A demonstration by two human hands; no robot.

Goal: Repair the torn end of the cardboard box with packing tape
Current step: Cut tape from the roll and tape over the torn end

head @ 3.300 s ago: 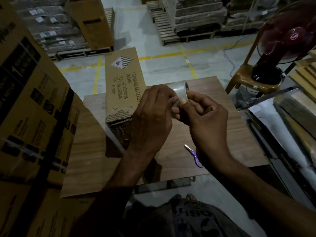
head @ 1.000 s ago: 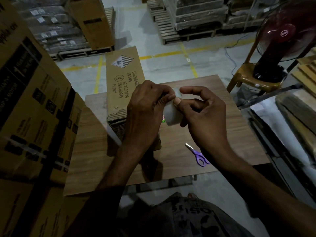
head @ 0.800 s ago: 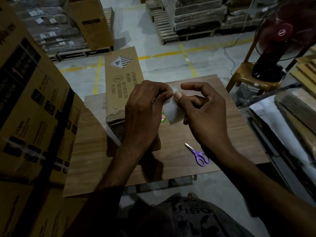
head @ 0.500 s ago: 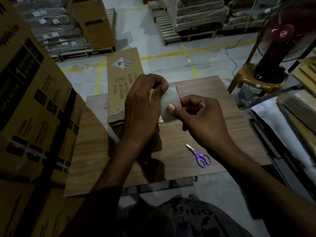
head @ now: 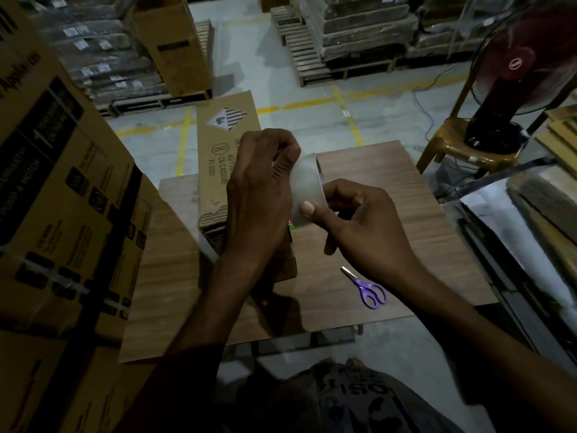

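the left hand (head: pixel 262 195) and the right hand (head: pixel 365 232) both hold the tape roll (head: pixel 307 189) above the tabletop (head: pixel 390 189). the left grip is curled on its left side; the right grip pinches it, with the thumb on the outer face. the cardboard box (head: pixel 218 142) lies on the tabletop behind the left hand, with its torn end toward the person. the scissors (head: pixel 368 290) lie near the right wrist.

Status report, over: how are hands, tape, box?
Gripping tape roll: left hand and right hand. Torn end of box not taped yet. Purple scissors aside on table.
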